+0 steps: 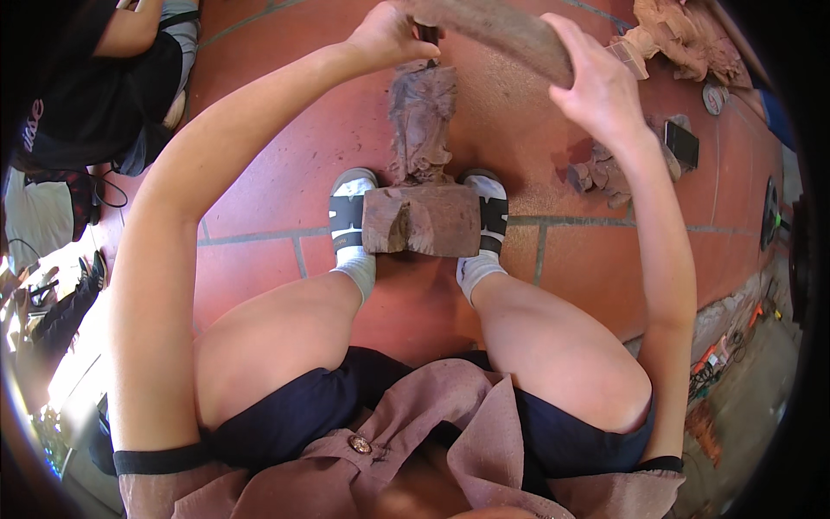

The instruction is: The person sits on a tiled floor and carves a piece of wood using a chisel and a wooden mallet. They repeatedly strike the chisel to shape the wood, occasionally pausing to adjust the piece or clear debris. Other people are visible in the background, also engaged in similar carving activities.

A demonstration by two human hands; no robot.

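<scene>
A brown carved wooden figure (422, 121) stands upright on its thick block base (432, 221) between my feet. At the figure's top, my left hand (385, 39) is closed around a dark, narrow chisel (427, 36), whose lower end is at or just above the wood. My right hand (601, 82) grips one end of a thick wooden club (506, 39). The club slants across, over the chisel and near my left fingers; its far end runs out at the top edge. Whether club and chisel touch, I cannot tell.
Red tiles (259, 268) make up the floor. At right lie a small brown carving (601, 173) and a dark phone-like slab (681, 144). A paler carving (683, 39) is at the far right. Another person (95, 95) sits at far left; tools and cords (713, 359) lie at right.
</scene>
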